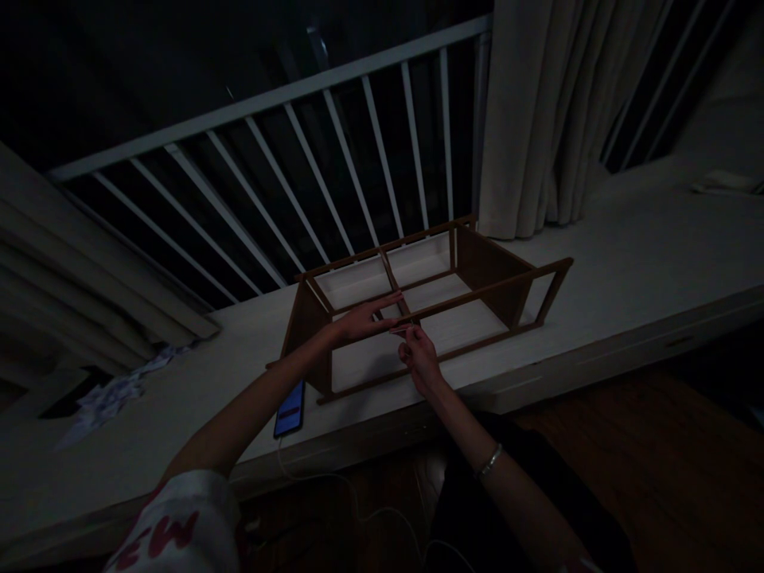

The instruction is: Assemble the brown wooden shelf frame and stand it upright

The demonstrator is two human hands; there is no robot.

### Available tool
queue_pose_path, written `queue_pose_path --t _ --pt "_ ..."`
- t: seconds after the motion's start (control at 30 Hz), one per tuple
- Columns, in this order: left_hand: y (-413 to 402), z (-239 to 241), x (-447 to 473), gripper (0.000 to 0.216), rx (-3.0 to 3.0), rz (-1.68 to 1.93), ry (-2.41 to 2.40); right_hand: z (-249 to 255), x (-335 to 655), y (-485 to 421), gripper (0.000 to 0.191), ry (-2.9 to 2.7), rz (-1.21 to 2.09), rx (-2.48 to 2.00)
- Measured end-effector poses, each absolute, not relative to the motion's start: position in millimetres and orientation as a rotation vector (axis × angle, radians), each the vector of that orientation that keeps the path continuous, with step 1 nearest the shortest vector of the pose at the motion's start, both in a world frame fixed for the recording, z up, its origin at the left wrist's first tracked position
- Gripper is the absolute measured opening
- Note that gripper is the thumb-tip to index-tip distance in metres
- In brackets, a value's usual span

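A brown wooden shelf frame (477,301) lies on its side on the white ledge, with solid panels at its two ends and a crossbar (391,269) in the middle. My left hand (361,320) reaches over the near rail, fingers stretched out toward the crossbar joint and thumb apart. Just right of it, my right hand (421,358) is closed in a pinch at the same joint. A thin, short rod-like tool (401,328) shows at its fingertips; dim light hides its exact kind.
A lit phone (290,410) with a white cable (358,497) lies by the frame's left end. Behind stands a white railing (334,78), with curtains (537,119) at both sides. Crumpled patterned cloth or paper (113,398) is at left. The ledge (626,270) drops to a wooden floor.
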State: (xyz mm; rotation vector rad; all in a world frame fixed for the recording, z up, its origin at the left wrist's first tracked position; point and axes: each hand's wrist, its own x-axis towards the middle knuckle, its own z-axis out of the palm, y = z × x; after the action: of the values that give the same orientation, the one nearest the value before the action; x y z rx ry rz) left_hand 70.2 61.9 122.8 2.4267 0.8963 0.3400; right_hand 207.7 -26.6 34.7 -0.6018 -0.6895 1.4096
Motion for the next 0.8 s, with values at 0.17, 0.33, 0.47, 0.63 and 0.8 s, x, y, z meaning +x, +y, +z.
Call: queue_pose_path --t 0.17,0.33,0.47,0.63,0.8 --pt "63 122 71 0.065 2.404 0.358 0.882 34 209 -25 0.03 -0.718 1.47 -0.551" --pt "65 121 70 0.067 2.373 0.345 0.87 32 208 -23 0.033 -0.75 1.453 -0.588" --pt "64 121 70 0.065 2.372 0.34 0.87 30 208 -22 0.035 -0.769 1.4 -0.634" --pt "64 120 71 0.065 2.373 0.348 0.871 28 208 -23 0.037 -0.817 1.341 -0.685" --pt "65 119 70 0.065 2.39 0.326 0.889 24 211 -22 0.041 -0.886 1.253 -0.751"
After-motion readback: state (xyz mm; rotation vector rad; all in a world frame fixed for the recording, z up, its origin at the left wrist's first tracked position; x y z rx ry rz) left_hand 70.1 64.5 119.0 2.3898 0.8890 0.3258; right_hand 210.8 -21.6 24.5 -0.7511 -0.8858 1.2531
